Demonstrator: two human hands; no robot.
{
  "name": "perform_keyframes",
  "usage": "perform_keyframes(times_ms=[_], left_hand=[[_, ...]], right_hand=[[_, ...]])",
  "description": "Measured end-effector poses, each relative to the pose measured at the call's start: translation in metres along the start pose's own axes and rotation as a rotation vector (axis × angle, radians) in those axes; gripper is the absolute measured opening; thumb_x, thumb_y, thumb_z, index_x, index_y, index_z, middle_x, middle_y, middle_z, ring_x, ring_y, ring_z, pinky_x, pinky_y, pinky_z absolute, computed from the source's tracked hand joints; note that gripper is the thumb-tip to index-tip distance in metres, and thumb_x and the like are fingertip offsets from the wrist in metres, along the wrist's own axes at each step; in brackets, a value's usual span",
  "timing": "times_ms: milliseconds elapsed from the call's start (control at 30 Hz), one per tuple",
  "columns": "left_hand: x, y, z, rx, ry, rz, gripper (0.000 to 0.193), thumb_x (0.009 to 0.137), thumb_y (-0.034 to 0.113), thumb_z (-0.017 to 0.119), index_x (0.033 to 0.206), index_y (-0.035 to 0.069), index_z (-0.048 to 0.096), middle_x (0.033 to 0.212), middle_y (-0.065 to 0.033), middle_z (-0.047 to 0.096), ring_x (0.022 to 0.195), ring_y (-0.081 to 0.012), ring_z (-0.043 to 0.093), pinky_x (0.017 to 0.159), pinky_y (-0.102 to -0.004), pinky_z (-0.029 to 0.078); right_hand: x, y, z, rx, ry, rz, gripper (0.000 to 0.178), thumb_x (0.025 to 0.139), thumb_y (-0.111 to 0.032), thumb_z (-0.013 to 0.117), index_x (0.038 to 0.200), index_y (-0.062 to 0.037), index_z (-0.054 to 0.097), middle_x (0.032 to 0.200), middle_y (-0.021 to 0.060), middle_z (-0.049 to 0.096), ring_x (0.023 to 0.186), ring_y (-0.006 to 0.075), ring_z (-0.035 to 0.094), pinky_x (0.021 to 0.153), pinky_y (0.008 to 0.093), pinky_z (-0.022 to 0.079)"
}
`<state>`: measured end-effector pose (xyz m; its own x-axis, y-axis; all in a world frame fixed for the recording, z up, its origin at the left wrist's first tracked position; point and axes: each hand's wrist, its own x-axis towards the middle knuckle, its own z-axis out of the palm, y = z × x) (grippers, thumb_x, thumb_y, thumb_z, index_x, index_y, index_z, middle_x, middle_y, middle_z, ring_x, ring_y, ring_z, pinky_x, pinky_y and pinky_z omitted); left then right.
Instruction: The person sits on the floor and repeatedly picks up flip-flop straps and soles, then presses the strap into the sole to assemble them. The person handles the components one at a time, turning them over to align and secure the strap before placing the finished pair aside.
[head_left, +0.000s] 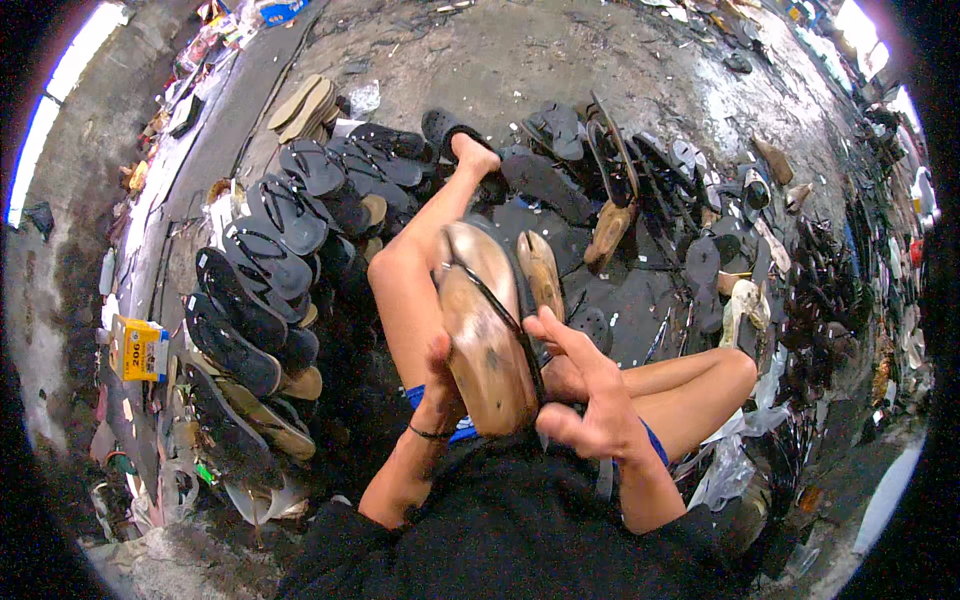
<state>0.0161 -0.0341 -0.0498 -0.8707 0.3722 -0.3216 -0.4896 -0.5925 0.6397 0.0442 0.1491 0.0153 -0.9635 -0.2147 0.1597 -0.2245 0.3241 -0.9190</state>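
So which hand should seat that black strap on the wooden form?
Probably the right hand: its fingers are already at the black strap beside the wooden form. The left hand grips the form from behind, steadying it.
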Motion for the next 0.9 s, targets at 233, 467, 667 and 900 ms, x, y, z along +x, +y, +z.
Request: perform_keyframes(times_ms=[233, 467, 667, 900], left_hand=[[-0.008, 0.01, -0.001, 0.11, 0.109, 0.04, 0.096, 0.085, 0.071, 0.06, 0.149, 0.004, 0.033, 0.142, -0.0132, 0.049, 0.13, -0.0277, 0.05, 0.111, -0.0434, 0.039], [-0.063, 0.01, -0.008, 0.029, 0.228, -0.199, 0.099, 0.081, 0.069, 0.065, 0.149, 0.003, 0.034, 0.14, -0.0139, 0.051, 0.128, -0.0283, 0.052, 0.109, -0.0437, 0.041], [-0.101, -0.008, -0.011, -0.057, 0.245, -0.309, 0.105, 0.077, 0.066, 0.071, 0.149, 0.002, 0.03, 0.14, -0.0146, 0.05, 0.127, -0.0283, 0.052, 0.109, -0.0435, 0.042], [-0.108, -0.007, -0.005, -0.055, 0.229, -0.32, 0.114, 0.072, 0.064, 0.079, 0.15, 0.001, 0.025, 0.139, -0.0154, 0.049, 0.127, -0.0284, 0.052, 0.108, -0.0431, 0.043]], right_hand=[[-0.036, 0.024, 0.04, -0.273, 0.043, 0.092, 0.097, 0.065, -0.025, 0.09, 0.14, 0.009, 0.039, 0.141, 0.0292, 0.046, 0.131, 0.0447, 0.047, 0.11, 0.0478, 0.041], [-0.077, 0.043, 0.035, 0.793, -0.166, 0.676, 0.044, 0.105, -0.027, 0.047, 0.142, -0.0015, 0.048, 0.129, 0.0082, 0.06, 0.121, 0.017, 0.052, 0.107, 0.0339, 0.04], [-0.1, 0.037, 0.043, 0.979, -0.155, 0.56, 0.038, 0.109, -0.024, 0.039, 0.132, 0.001, 0.055, 0.116, 0.0015, 0.065, 0.102, 0.01, 0.057, 0.09, 0.0293, 0.047], [-0.11, 0.034, 0.038, 1.131, -0.267, 0.819, 0.028, 0.102, -0.032, 0.054, 0.112, -0.0064, 0.059, 0.098, -0.0032, 0.059, 0.086, 0.008, 0.053, 0.076, 0.0245, 0.045]])
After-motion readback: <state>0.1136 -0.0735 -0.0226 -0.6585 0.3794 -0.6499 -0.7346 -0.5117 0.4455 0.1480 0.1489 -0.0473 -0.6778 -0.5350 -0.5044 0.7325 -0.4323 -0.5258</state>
